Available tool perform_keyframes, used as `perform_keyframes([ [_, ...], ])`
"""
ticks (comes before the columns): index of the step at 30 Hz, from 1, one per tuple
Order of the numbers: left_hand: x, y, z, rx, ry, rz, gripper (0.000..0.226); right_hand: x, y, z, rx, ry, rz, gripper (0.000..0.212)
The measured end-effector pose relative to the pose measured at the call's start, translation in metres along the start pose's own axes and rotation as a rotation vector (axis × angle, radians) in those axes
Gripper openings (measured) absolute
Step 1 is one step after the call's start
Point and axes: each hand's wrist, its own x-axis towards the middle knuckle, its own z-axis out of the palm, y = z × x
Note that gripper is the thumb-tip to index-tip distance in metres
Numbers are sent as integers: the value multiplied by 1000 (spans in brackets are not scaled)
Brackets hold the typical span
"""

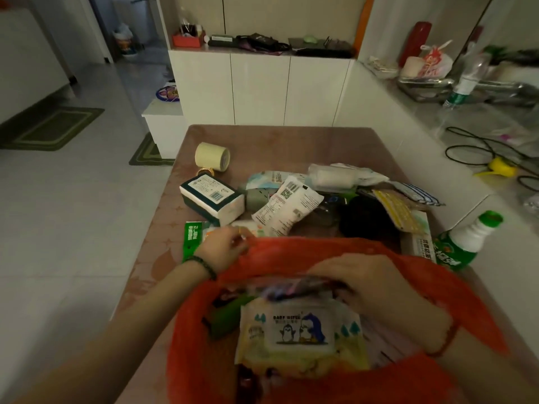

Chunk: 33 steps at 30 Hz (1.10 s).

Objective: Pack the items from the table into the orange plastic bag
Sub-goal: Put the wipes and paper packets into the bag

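The orange plastic bag (pixel 291 252) lies open at the table's near edge. My left hand (pixel 224 247) pinches its far left rim and holds it open. Inside the bag my right hand (pixel 361 275) presses a dark, blurred packet (pixel 303 288) down. A baby wipes pack with penguins (pixel 300 330) lies on top inside, beside something green (pixel 227 316). On the brown table (pixel 291 144) remain a tissue pack (pixel 213 199), a white barcoded sachet (pixel 285 208), a pale tape roll (pixel 213 156), a green packet (pixel 192 237), a black object (pixel 364 220) and a green-and-white bottle (pixel 466 240).
More wrapped packets (pixel 338 173) and a yellow card (pixel 399 208) crowd the table's right half. A white ledge on the right carries black cables (pixel 472 147), a yellow object (pixel 500 167) and a clear bottle (pixel 466 80). White cabinets (pixel 262 88) stand behind; tiled floor lies left.
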Motion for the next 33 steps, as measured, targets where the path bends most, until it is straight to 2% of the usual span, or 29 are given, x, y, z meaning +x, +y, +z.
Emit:
perform_keyframes([
  [2, 5, 0, -7, -153, 109, 81, 9, 2, -7, 29, -196, 14, -58, 52],
  [4, 4, 5, -11, -257, 90, 150, 11, 12, -18, 49, -295, 49, -32, 56],
  [9, -10, 12, -8, -272, -29, 279, 24, 55, -32, 71, -393, 100, 186, 33],
  [13, -25, 12, -7, -350, -148, 293, 10, 69, -34, 72, -398, -91, 264, 26],
  [16, -34, 3, -4, -214, -376, 257, 17, 60, -24, 77, -247, -410, 137, 33],
  [19, -36, -10, -12, -145, -622, 144, 21, 57, -13, 32, 214, -669, 66, 35],
  [21, -31, -17, -30, -287, -565, 57, 22, 65, -1, -10, 451, -759, 2, 39],
  [22, -26, -21, -39, -424, -485, -4, 32, 72, 5, -23, 541, -713, -2, 39],
  [24, -7, -35, -49, -627, -256, -183, 44, 94, 19, -35, 772, -483, 161, 38],
  [26, 16, -50, -47, -676, -33, -345, 37, 124, 44, -18, 994, -202, 480, 39],
  [27, 27, -56, -43, -695, 36, -414, 37, 138, 53, -7, 1075, -137, 645, 41],
  [28, 38, -62, -38, -725, 77, -467, 39, 150, 61, 9, 1145, -122, 780, 40],
  [30, 56, -73, -25, -762, 116, -541, 43, 168, 69, 36, 1300, -143, 1019, 24],
  [33, 78, -75, -5, -794, 160, -571, 46, 184, 74, 71, 1489, -61, 1256, 37],
])
